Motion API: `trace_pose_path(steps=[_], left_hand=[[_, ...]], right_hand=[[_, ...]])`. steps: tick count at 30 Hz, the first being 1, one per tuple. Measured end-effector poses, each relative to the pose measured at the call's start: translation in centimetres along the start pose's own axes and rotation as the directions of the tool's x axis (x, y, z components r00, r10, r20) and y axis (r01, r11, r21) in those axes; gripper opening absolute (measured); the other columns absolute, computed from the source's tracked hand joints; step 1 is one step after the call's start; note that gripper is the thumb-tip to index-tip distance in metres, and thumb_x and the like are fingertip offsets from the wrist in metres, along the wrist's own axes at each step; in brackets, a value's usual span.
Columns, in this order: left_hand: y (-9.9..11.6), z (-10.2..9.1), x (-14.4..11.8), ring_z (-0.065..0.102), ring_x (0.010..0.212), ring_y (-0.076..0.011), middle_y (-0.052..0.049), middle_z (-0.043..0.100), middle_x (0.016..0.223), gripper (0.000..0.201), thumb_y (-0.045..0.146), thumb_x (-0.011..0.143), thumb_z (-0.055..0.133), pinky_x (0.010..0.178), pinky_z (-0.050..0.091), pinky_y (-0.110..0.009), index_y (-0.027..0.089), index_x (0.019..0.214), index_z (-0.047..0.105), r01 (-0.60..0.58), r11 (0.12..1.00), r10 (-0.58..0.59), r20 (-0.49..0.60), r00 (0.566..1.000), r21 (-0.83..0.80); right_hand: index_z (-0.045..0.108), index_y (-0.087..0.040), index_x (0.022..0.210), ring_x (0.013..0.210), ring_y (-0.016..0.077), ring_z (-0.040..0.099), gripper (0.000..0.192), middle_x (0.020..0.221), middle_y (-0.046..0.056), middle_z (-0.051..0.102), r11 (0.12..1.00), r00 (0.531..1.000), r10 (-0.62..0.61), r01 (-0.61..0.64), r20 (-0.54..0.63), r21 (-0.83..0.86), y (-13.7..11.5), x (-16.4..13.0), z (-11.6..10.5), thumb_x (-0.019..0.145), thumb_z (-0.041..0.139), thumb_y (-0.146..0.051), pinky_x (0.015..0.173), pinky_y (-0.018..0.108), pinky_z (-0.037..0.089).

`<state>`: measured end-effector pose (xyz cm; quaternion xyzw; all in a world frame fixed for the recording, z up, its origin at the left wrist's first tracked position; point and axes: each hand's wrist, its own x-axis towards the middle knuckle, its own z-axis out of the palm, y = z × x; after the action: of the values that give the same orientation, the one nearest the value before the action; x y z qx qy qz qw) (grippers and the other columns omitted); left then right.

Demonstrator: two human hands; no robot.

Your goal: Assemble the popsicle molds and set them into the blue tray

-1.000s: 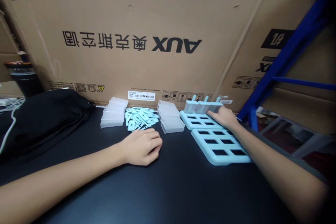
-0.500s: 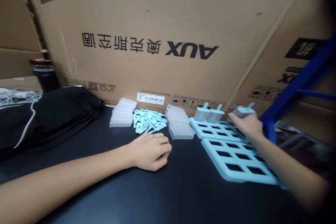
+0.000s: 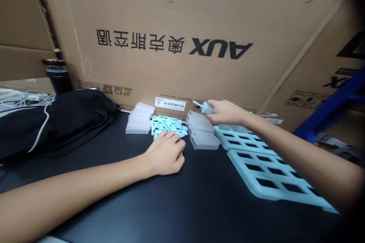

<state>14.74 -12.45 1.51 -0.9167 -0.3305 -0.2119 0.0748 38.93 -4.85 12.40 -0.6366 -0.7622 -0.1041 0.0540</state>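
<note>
The small pale-blue mould piece [image 3: 203, 108], pinched in the fingers of the right hand [image 3: 225, 112], now sits just above centre frame over the stack of clear cups [image 3: 203, 133], having come leftward from the far end of the blue trays [image 3: 258, 159] half a second ago. It looks to be in transfer, not yet set down. The left hand [image 3: 167, 155] stays loosely curled, holding nothing, at the edge of the blue stick pile [image 3: 168, 126] in mid-frame.

Pale blue mould piece [image 3: 203, 107] held in the air.
Small, its stick pointing left, it hangs above the frosted cup stack [image 3: 202, 135].
</note>
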Motion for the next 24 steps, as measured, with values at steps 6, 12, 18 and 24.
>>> trace_pose_path(steps=[6,12,18,24], left_hand=[[-0.2,0.4,0.0,0.053,0.094,-0.0256,-0.008,0.06,0.09,0.012,0.026,0.085,0.05,0.088,0.042,-0.042,0.017,0.085,0.058,0.02,1.0,-0.019,-0.008,1.0,0.013],[-0.4,0.6,0.0,0.054,0.091,-0.0249,-0.007,0.06,0.09,0.012,0.026,0.086,0.048,0.084,0.044,-0.041,0.018,0.087,0.057,0.015,1.0,-0.015,0.025,1.0,-0.016],[-0.4,0.6,0.0,0.054,0.091,-0.0253,-0.007,0.059,0.09,0.012,0.025,0.086,0.048,0.083,0.046,-0.041,0.018,0.088,0.057,0.015,1.0,-0.014,0.025,1.0,-0.015],[-0.3,0.5,-0.1,0.055,0.092,-0.0246,-0.007,0.059,0.091,0.013,0.026,0.086,0.046,0.082,0.046,-0.04,0.018,0.089,0.057,0.022,1.0,-0.022,0.033,0.999,0.0]], right_hand=[[0.049,-0.015,0.121,0.087,0.0353,0.064,0.073,0.093,0.016,0.065,0.989,0.99,-0.053,0.07,0.13,-0.13,-4.9,2.0,1.1,0.074,0.051,-0.072,0.073,0.049,0.05],[0.05,-0.019,0.131,0.092,0.0367,0.063,0.087,0.092,0.012,0.066,0.99,0.979,-0.117,0.128,0.167,-0.058,-6.6,2.4,-0.1,0.07,0.051,-0.08,0.081,0.057,0.048],[0.055,-0.019,0.125,0.094,0.0351,0.064,0.076,0.099,0.014,0.067,0.949,0.976,-0.148,0.186,0.16,-0.257,-9.4,2.1,-0.8,0.08,0.04,-0.077,0.08,0.052,0.049],[0.049,-0.014,0.132,0.101,0.0365,0.062,0.074,0.114,0.019,0.063,0.958,0.98,-0.11,0.149,0.169,-0.244,-10.0,2.2,-0.8,0.084,0.039,-0.069,0.082,0.05,0.048]])
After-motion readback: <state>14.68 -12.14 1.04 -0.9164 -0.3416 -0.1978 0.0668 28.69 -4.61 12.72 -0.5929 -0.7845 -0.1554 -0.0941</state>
